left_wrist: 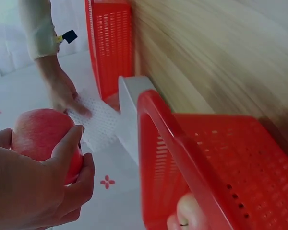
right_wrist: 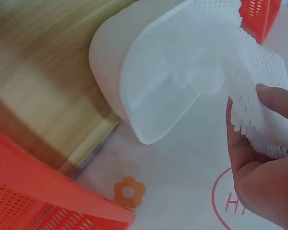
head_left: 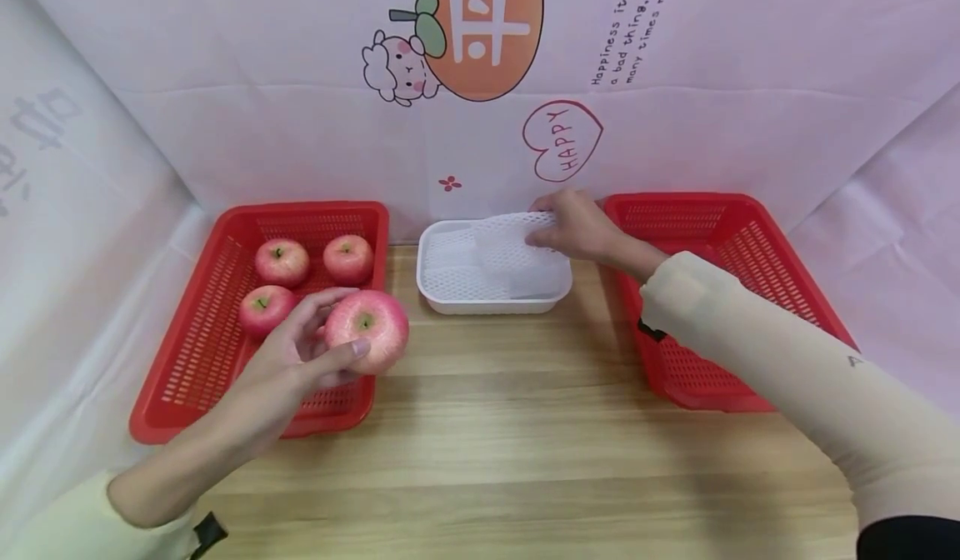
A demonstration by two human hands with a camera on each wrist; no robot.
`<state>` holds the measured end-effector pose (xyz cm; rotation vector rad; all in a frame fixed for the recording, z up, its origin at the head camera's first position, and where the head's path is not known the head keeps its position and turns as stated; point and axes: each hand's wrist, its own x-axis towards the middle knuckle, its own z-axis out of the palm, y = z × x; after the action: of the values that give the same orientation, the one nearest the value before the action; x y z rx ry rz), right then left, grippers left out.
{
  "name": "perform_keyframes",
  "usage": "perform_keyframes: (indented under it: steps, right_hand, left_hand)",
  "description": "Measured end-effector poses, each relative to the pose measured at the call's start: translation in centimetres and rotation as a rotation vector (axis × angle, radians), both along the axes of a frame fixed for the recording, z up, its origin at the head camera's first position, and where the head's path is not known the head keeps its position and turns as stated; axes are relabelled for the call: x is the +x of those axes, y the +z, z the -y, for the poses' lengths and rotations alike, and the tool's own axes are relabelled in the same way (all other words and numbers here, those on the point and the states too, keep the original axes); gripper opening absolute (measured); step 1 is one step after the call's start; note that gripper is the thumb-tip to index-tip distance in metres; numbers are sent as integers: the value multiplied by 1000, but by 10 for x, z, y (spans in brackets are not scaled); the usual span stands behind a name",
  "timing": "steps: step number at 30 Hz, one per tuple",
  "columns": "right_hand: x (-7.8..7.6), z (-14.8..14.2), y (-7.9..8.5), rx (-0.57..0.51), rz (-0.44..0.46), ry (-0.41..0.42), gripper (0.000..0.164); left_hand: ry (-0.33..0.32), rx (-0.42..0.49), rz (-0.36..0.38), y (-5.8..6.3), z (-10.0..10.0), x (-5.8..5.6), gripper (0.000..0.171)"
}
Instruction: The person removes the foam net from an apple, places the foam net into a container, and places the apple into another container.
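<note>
A pink-red apple sits in my left hand, its fingers and thumb curled round it, over the near right side of the left red basket. Several more apples lie in that basket. In the middle stands a white plastic tub with white foam fruit nets in it. My right hand pinches a white foam net between thumb and fingers above the tub's right end. In the right wrist view the net hangs from the fingers toward the tub.
A second red basket stands on the right, partly behind the right forearm. The wooden table runs in front of the tub. A white printed cloth rises behind the baskets and at the sides.
</note>
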<state>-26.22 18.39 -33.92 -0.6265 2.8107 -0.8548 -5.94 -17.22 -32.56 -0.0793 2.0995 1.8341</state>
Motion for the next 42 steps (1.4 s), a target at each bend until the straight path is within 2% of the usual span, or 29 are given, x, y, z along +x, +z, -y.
perform_keyframes:
  steps: [6,11,20,29,34,42]
  right_hand:
    - [-5,5,-10,39,26,-39,44]
    - [-8,6,-19,113,54,-83,53]
    - [-17,4,-34,254,81,-150,59]
    - [-18,13,-42,346,93,-80,59]
    - [-17,18,-47,355,112,-86,58]
    - [-16,19,-48,523,122,-36,57]
  left_hand:
    - [33,6,19,-6,20,-10,77]
    - [47,22,65,-13,37,-17,82]
    - [36,-67,103,-23,53,-23,83]
    - [3,-156,156,-33,60,-28,90]
    - [-31,-190,191,-37,63,-29,91]
    - [-87,-216,215,-44,68,-30,88]
